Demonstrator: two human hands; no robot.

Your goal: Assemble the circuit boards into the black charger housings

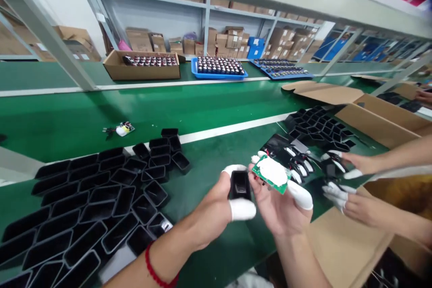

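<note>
My left hand (216,207), with white finger covers and a red bracelet at the wrist, grips a small black case (240,185) between thumb and fingers. Just to its right, my right hand (286,207) holds a green circuit board (272,173) largely coated in white, tilted on the fingers. The white-covered thumb lies along the board's right edge. Case and board are close together but apart. Many open black cases (97,211) stand in rows on the green table to the left of my left hand.
At the right, another person's hands (351,189) handle black parts near an open cardboard box (381,121). More black cases (317,128) lie behind them. A loose board (123,129) rests on the green belt. Blue trays (219,75) and a carton (141,72) of components stand beyond.
</note>
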